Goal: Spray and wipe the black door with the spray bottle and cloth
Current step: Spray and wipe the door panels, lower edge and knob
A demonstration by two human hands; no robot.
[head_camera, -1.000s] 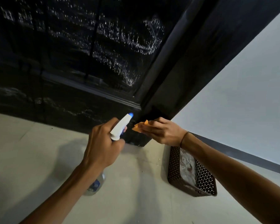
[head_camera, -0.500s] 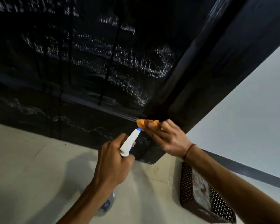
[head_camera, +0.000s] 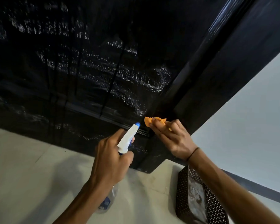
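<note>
Cloth [head_camera: 149, 121] pinched in right fingers [head_camera: 158, 126]

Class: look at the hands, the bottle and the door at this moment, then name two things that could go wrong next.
1. The spray bottle nozzle points close past the right hand holding the orange cloth; a squeeze by the left hand may wet that hand.
2. Droplets cover the black door; left unwiped, they may run or streak.

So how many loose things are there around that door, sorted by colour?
White and blue: 1, the spray bottle, held by the left hand.
Orange: 1, the cloth, pinched by the right hand against the black door.
Dark brown: 1, the perforated basket on the floor.
Total: 3
</note>
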